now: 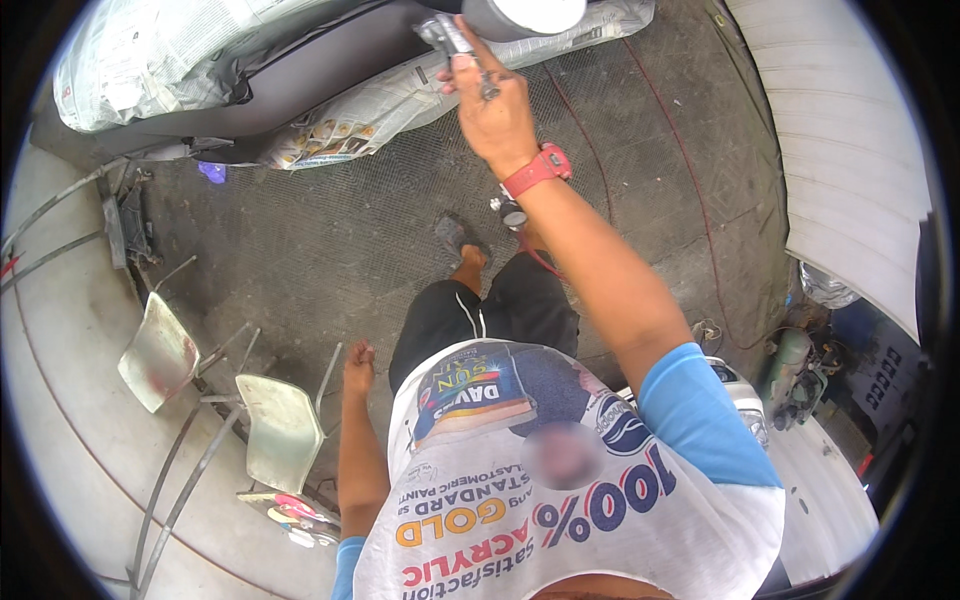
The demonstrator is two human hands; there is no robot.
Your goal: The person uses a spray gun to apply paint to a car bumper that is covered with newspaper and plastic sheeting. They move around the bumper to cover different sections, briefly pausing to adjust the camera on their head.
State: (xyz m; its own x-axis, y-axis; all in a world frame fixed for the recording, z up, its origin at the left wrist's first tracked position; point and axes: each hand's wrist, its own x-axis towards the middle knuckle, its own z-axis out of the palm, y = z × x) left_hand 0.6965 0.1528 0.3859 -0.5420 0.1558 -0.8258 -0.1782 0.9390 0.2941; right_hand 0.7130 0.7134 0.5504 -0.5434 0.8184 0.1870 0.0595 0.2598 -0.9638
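My right hand (497, 115), wearing a red wristwatch, stretches out ahead and is closed around a silver spray gun (447, 38). A round cup (490, 20) with a dark wall and white top sits at the gun, cut off by the upper edge. Below my wrist hangs a small round gauge (512, 214) with a red hose. Close by the gun is a dark grey vehicle panel (335, 68), with newspaper masking (150, 60) above and below it. My left hand (358, 366) hangs low at my side, fingers curled, with nothing visible in it.
Two whitish chairs (282, 430) with metal legs stand at the left by a pale curtain (60, 400). A thin red hose (690, 165) trails over the dark mesh floor (330, 230). At the right are a greenish tank (787, 360) and part of a white vehicle (815, 510).
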